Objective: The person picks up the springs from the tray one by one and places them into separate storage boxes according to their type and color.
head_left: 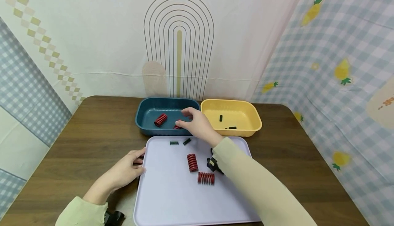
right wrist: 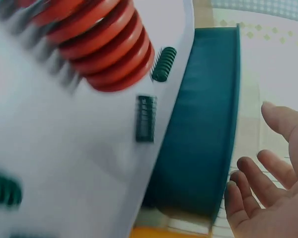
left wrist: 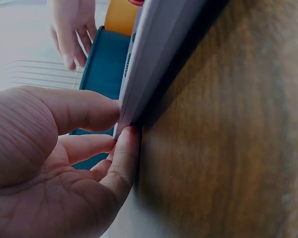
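My left hand (head_left: pixel 126 170) is at the left edge of a white tray (head_left: pixel 166 198); in the left wrist view its thumb and fingers (left wrist: pixel 121 153) pinch the rim. Over the blue bin (head_left: pixel 144 127) is my right hand (head_left: pixel 200 126), fingers apart and loosely bent, holding nothing. Inside that bin lies a red spring (head_left: pixel 160 120), with a second red spring (head_left: pixel 177 127) partly hidden by the right hand. On the tray rest an upper red spring (head_left: pixel 192 162), a lower red spring (head_left: pixel 206 178), and two dark green springs (head_left: pixel 174 143) near the far rim.
A yellow bin (head_left: pixel 257 125) holding several small dark green springs (head_left: pixel 221 118) stands right of the blue one. More dark green springs (right wrist: pixel 4 189) lie on the tray, some hidden by the right sleeve in the head view. Behind the wooden table (head_left: pixel 101 127) hangs patterned cloth.
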Demonstrator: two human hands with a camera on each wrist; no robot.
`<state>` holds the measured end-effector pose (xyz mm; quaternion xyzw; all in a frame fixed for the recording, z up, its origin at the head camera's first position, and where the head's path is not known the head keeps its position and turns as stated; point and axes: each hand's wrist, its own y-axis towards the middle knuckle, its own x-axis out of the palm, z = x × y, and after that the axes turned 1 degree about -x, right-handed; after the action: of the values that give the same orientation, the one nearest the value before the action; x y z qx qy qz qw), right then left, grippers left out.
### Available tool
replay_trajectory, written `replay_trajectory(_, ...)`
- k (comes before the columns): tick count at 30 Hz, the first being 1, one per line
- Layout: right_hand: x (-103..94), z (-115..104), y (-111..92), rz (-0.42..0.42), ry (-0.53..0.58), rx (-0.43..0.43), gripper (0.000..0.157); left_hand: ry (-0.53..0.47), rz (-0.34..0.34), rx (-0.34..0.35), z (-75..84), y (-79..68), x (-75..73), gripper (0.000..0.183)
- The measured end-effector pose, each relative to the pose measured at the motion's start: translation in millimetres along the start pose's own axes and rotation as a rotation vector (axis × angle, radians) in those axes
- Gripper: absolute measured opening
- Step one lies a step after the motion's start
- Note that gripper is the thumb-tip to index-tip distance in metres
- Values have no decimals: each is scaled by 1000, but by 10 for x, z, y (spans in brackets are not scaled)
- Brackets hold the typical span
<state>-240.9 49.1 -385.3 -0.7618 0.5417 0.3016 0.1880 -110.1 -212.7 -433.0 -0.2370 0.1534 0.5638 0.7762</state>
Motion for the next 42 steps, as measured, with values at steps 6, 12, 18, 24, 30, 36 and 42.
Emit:
replay_trajectory(6,-208,100,-248,-25,-3,-38,50,12,0,-3,12,-3,1,66)
replay_trajectory(12,-332,233,-520,-90,-1,-78,52,9,-7,-6,29,-11,6,66)
replay_trajectory(18,-403,327,-777,-131,-40,-109,52,0,-12,-19,31,-5,-1,67)
replay_trajectory(24,-432,412,-995,-179,-117,-146,54,-9,-14,-22,19,-3,4,67)
replay_trajectory(30,-412,473,-1147,-256,-186,-181,55,-18,-13,-23,28,-7,1,66)
replay_trajectory(36,-376,517,-1239,-340,-176,-187,59,-14,-19,-25,27,-9,1,67)
replay_trajectory(42,-348,557,-1307,-390,-184,-180,60,-12,-18,-21,21,1,-3,66)
